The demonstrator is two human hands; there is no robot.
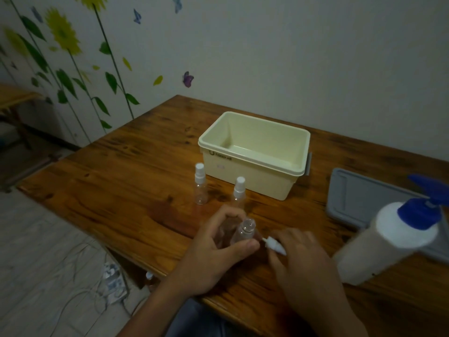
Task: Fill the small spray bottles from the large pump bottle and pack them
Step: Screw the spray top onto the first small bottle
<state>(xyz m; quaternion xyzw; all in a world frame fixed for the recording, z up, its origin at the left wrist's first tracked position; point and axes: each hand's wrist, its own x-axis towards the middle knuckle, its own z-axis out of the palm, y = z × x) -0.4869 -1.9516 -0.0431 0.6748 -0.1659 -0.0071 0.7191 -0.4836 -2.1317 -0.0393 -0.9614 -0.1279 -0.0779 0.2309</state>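
My left hand (216,249) grips a small clear spray bottle (244,231) with its neck uncovered, held just above the wooden table (126,181). Right beside it, my right hand (301,254) pinches the white spray cap (274,245) that belongs on that neck. Two more small clear bottles with white caps stand upright beyond my hands, one at the left (200,184) and one partly behind my left hand (238,192). The large white pump bottle with a blue pump head (388,242) stands at the right. An open cream box (255,152) sits behind the small bottles.
A grey lid (359,198) lies flat on the table behind the pump bottle at the right. The table's left edge drops to a tiled floor with loose cables and a power strip (111,280). A wall runs behind the table.
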